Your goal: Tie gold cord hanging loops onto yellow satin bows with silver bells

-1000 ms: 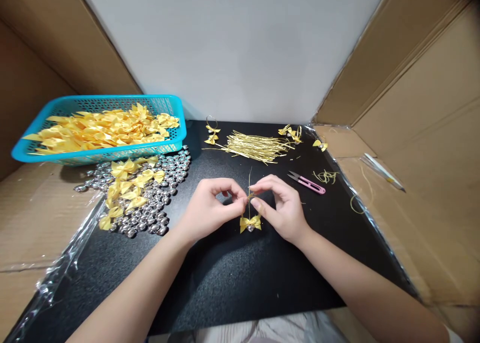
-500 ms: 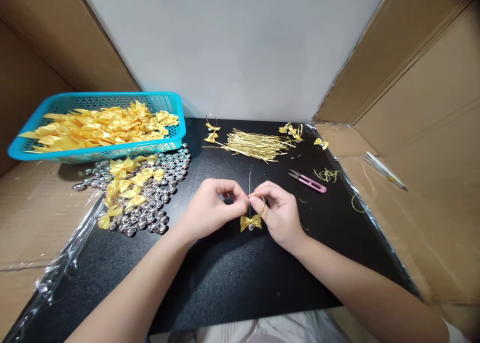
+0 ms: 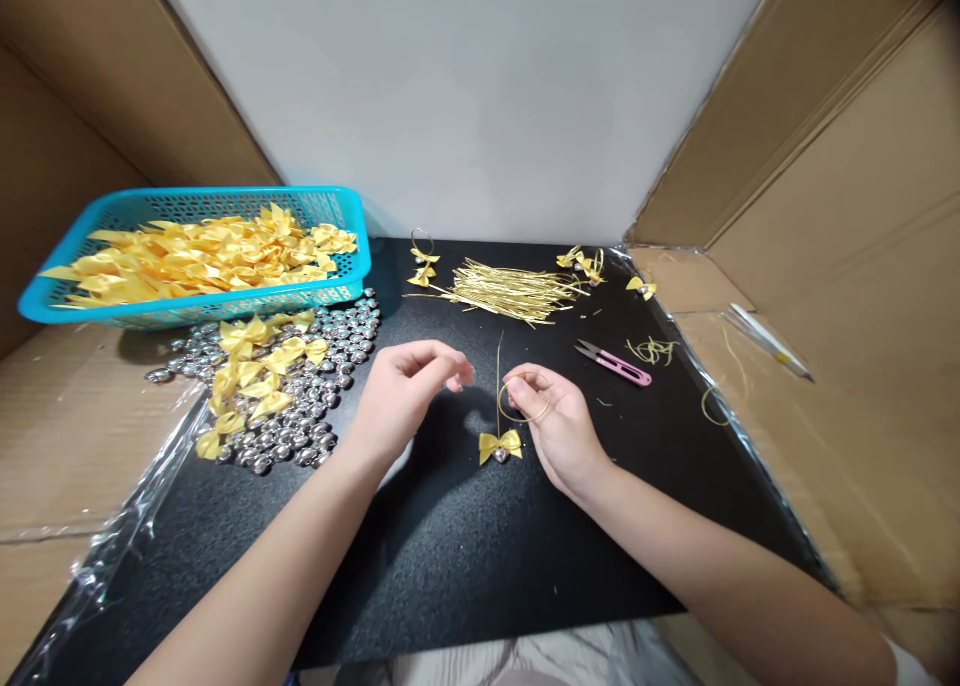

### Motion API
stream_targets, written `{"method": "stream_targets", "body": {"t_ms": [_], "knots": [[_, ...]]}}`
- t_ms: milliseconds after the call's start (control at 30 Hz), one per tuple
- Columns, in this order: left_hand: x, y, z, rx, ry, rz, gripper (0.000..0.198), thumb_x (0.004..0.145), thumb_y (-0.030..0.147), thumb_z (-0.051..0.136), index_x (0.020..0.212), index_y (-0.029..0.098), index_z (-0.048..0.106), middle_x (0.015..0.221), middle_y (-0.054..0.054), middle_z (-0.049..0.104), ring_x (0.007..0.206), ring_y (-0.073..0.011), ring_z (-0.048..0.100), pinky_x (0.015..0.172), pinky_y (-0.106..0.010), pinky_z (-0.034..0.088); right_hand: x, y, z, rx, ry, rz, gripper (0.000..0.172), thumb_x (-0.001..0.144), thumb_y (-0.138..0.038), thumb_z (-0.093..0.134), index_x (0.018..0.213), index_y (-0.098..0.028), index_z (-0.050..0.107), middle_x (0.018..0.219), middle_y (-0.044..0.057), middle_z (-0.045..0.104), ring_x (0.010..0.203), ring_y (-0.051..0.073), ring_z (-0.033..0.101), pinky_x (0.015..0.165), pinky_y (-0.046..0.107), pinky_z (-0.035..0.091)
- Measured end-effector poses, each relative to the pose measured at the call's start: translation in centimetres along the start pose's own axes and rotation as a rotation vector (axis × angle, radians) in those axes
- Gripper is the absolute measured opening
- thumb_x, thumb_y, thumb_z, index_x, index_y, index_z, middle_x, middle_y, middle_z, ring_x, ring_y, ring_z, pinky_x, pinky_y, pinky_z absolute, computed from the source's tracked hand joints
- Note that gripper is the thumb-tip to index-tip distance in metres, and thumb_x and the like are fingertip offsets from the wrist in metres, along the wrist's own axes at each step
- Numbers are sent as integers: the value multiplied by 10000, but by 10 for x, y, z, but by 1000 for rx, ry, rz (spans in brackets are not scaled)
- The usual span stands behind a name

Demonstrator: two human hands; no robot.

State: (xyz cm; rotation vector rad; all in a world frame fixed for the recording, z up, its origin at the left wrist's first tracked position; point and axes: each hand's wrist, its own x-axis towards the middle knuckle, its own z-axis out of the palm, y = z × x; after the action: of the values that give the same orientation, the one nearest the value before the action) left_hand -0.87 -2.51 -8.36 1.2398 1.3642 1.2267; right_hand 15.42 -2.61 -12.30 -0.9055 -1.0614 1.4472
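Observation:
My right hand [image 3: 561, 424] pinches a gold cord [image 3: 499, 366] that is bent into a round loop, its straight end standing up on the left. A yellow ribbon bow [image 3: 490, 448] with a silver heart-shaped bead [image 3: 502, 455] lies just below the loop, apparently joined to the cord. To the left, my left hand [image 3: 401, 391] is apart from the cord, fingers loosely bent, with nothing visible in it. Several silver beads [image 3: 304, 431] and loose yellow bows [image 3: 270, 401] lie left of that hand. Beyond both hands is a bundle of gold cords [image 3: 517, 291].
A turquoise basket [image 3: 364, 251] full of yellow bows stands at the back left. Pink thread snips [image 3: 615, 363] lie right of my hands beside cord scraps [image 3: 652, 351]. Looped bows [image 3: 424, 258] rest near the back wall. Cardboard [image 3: 840, 296] borders the black table [image 3: 450, 586].
My left hand has let go of the cord and moved left. In my right hand the loop now shows as a wider, fuller ring; the bow has hardly moved.

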Motion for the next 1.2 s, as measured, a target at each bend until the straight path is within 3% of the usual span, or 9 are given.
{"method": "stream_targets", "body": {"t_ms": [133, 233, 400, 733, 1200], "knots": [[-4, 4, 5, 73, -196, -26, 134, 703, 281, 683, 643, 167, 719, 629, -7, 709, 625, -148, 620, 645, -255, 483, -1, -1, 1, -30, -22, -23, 190, 737, -375, 730, 748, -199, 660, 707, 6, 636, 665, 137, 577, 673, 285, 509], [-7, 4, 6, 171, -272, 12, 171, 730, 318, 698, 681, 156, 729, 666, -19, 726, 647, -153, 620, 655, -253, 473, -2, -1, 0, -96, -54, -76, 164, 782, -356, 694, 743, -202, 653, 708, 2, 646, 690, 145, 598, 697, 289, 509], [-9, 1, 7, 293, -242, 74, 201, 765, 304, 655, 645, 149, 699, 626, -3, 690, 625, -133, 584, 644, -238, 437, -3, 0, -2, -266, -51, -159, 145, 812, -310, 660, 736, -188, 672, 726, 13, 647, 700, 145, 597, 670, 277, 481], [-7, -4, 8, 363, -251, -22, 159, 704, 264, 612, 614, 144, 666, 580, 24, 606, 573, -108, 495, 579, -224, 382, 4, -19, -10, -768, -114, -412, 99, 766, -138, 655, 678, -178, 679, 668, 26, 656, 685, 167, 566, 667, 302, 447], [-8, 1, 6, 544, -330, 23, 137, 704, 241, 623, 613, 155, 676, 596, 15, 655, 589, -120, 560, 589, -224, 396, 3, -23, -9, -869, -199, -312, 134, 684, -61, 639, 611, -172, 657, 619, -11, 612, 611, 120, 540, 599, 245, 415]]}}
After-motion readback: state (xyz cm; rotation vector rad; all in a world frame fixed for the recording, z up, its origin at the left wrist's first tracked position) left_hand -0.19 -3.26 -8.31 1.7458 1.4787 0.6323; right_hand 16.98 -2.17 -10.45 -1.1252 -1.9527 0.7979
